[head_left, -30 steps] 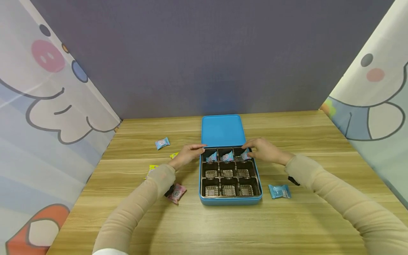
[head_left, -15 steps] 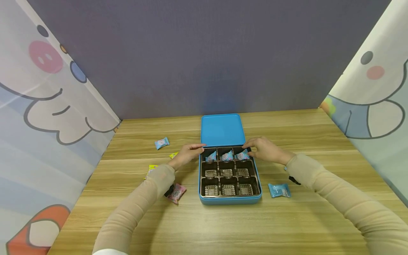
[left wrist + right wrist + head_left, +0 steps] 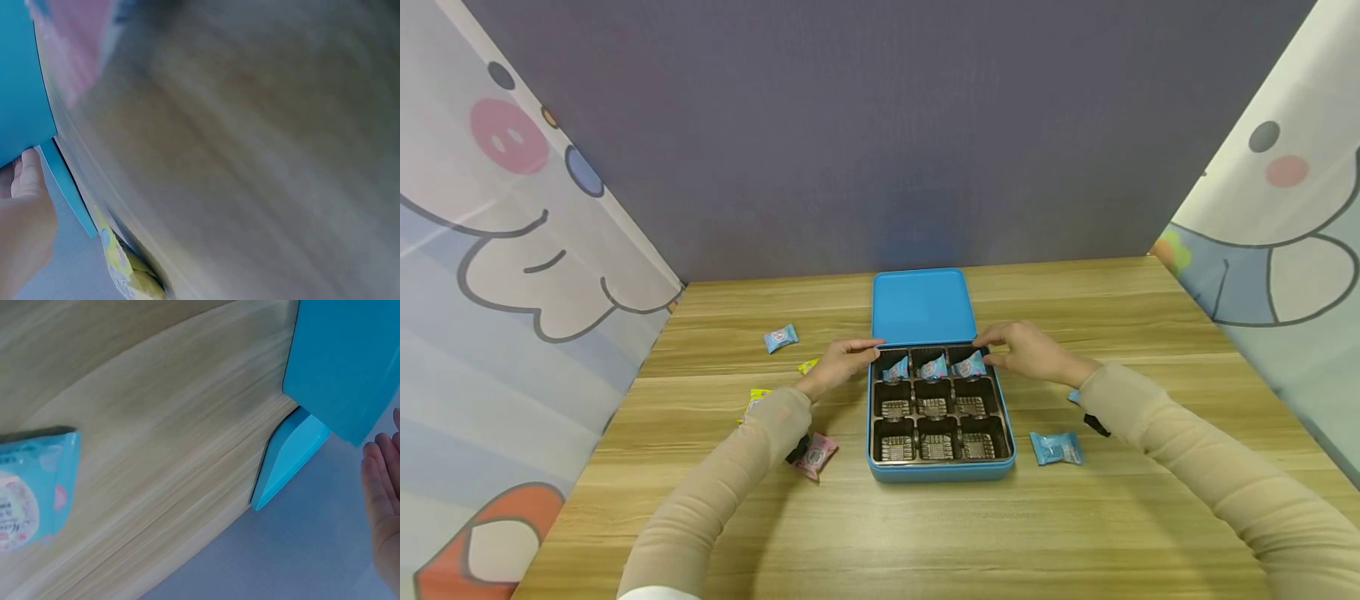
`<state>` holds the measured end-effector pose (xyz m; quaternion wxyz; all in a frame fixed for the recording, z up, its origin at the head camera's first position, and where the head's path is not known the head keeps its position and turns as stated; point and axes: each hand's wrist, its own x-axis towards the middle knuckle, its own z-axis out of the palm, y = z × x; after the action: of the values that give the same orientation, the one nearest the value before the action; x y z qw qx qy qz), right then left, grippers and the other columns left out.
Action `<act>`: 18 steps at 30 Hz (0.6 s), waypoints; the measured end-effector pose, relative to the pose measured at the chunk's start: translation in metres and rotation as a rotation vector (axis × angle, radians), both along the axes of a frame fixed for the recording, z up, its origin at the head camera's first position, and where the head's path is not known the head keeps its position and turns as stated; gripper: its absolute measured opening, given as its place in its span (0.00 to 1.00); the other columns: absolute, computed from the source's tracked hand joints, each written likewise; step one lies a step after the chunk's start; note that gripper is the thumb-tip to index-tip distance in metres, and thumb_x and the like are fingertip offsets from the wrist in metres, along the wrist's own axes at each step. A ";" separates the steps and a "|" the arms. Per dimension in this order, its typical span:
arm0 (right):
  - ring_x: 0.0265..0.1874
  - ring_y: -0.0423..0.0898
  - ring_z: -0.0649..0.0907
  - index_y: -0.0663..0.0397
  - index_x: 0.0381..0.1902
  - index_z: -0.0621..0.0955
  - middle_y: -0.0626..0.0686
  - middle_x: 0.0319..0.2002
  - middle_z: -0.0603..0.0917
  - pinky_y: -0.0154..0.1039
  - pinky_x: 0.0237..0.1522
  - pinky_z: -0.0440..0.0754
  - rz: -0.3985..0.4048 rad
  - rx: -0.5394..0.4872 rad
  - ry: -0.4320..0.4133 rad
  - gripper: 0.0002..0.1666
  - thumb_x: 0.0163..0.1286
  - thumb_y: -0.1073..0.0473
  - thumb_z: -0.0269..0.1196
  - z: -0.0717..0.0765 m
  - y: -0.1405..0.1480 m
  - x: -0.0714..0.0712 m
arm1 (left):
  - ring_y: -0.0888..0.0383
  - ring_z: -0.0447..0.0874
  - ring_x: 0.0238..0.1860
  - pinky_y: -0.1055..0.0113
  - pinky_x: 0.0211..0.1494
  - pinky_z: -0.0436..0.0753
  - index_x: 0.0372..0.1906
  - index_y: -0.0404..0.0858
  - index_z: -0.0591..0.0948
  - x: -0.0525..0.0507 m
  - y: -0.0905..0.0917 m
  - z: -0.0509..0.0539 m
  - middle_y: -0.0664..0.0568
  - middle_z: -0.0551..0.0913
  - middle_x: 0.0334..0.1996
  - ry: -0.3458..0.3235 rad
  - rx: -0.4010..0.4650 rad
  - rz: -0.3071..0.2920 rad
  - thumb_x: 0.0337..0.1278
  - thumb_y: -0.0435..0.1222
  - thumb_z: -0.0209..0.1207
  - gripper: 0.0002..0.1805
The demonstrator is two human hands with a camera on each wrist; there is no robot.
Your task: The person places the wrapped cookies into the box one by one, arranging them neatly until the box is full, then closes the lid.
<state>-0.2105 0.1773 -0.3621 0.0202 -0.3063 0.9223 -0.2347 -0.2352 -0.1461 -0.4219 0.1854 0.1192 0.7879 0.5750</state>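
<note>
A blue tin box (image 3: 940,473) holds a dark tray (image 3: 913,422) divided into square compartments. Its back row contains three blue wrapped candies: the left candy (image 3: 896,370), the middle candy (image 3: 933,367) and the right candy (image 3: 969,365). My left hand (image 3: 839,364) rests at the box's back left corner, its fingers extended against the rim. At the back right corner is my right hand (image 3: 1028,352), fingers relaxed beside the right candy and holding nothing. In the right wrist view the right hand (image 3: 384,494) appears partly, near the box corner.
Behind the box lies the blue lid (image 3: 922,306). Left are a blue candy (image 3: 781,337), yellow candies (image 3: 759,397) partly hidden by the arm, and a pink candy (image 3: 817,455). A blue candy (image 3: 1057,448) lies right; another peeks from under the right sleeve. A grey wall (image 3: 895,150) stands behind.
The right candy has settled flat in the back right compartment, and my right hand has let go of it and drawn slightly right. My left hand has stayed at its corner.
</note>
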 end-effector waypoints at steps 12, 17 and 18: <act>0.47 0.56 0.80 0.60 0.51 0.80 0.60 0.50 0.81 0.53 0.48 0.78 -0.056 -0.025 -0.041 0.19 0.61 0.62 0.62 0.007 0.015 0.007 | 0.52 0.69 0.62 0.61 0.62 0.72 0.59 0.45 0.75 0.000 0.000 0.000 0.51 0.71 0.62 -0.013 -0.002 0.006 0.63 0.43 0.53 0.20; 0.47 0.57 0.80 0.62 0.50 0.80 0.61 0.49 0.80 0.53 0.49 0.78 -0.084 -0.006 -0.041 0.18 0.62 0.62 0.62 0.007 0.027 0.010 | 0.52 0.70 0.61 0.61 0.62 0.72 0.59 0.45 0.75 0.002 0.000 0.001 0.51 0.71 0.61 -0.013 -0.013 0.012 0.63 0.43 0.53 0.20; 0.47 0.58 0.80 0.62 0.50 0.80 0.61 0.49 0.81 0.54 0.49 0.78 -0.086 -0.005 -0.038 0.18 0.62 0.62 0.62 0.007 0.029 0.011 | 0.52 0.70 0.62 0.61 0.62 0.72 0.59 0.46 0.75 0.002 -0.001 0.002 0.51 0.71 0.61 -0.013 -0.015 0.012 0.63 0.43 0.53 0.20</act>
<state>-0.1992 0.2068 -0.3553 0.0271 -0.2617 0.9336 -0.2433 -0.2334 -0.1466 -0.4204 0.1880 0.1094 0.7916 0.5711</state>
